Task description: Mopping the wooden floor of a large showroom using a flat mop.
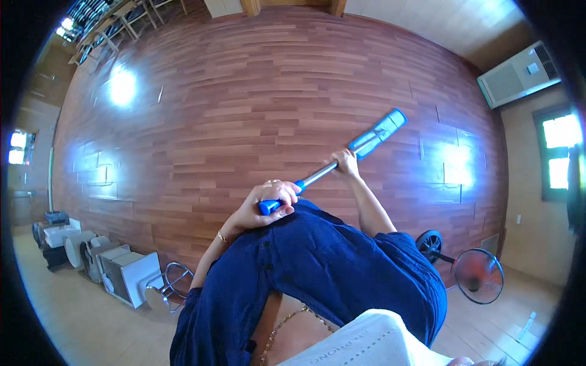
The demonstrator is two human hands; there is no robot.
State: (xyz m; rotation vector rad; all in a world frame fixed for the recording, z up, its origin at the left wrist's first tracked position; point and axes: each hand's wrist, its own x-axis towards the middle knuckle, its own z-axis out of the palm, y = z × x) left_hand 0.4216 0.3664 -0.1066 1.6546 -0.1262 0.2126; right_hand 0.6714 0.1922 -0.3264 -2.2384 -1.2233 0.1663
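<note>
Wide reddish wood floor (244, 122) ahead, and the flat mop (342, 160) runs across it on a diagonal, blue head (379, 132) far up-right, handle slanting back toward the body. Right hand (347, 163) is wrapped round the metal shaft, nearer the head. Left hand (265, 204) is clenched over the blue handle end, close to the chest.

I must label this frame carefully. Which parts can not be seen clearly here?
- Head view: the left hand covers the blue grip end of the mop.
- The mop head's underside faces the wooden floor, so it is hidden.
- The fan at lower right is small and bent by the fisheye rim.
- The right hand hides the pole beneath it.
</note>
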